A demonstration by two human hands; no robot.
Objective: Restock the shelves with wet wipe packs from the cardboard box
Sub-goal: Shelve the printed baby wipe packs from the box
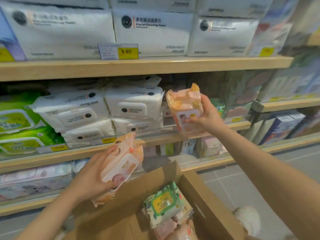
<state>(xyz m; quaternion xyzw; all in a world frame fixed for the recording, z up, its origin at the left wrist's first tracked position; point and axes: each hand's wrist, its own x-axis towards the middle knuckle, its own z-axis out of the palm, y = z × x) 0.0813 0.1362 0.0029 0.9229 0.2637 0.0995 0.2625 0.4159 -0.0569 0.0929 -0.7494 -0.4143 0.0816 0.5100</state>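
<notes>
My right hand point(207, 116) grips an orange-pink wet wipe pack point(184, 108) and holds it upright in front of the middle shelf point(155, 138), just right of the white packs. My left hand point(91, 177) grips a second orange-pink pack point(121, 166) lower down, tilted, above the box's back flap. The open cardboard box point(204, 201) sits below both hands. Inside it lie a green-and-yellow pack point(164, 203) on top and pink packs point(171, 227) beneath.
White wipe packs point(133, 108) and green packs point(19, 122) fill the middle shelf's left part. Large white tissue packs point(152, 32) line the top shelf. Lower shelves hold small pastel packs point(188, 146). Grey tiled floor point(242, 184) lies to the right.
</notes>
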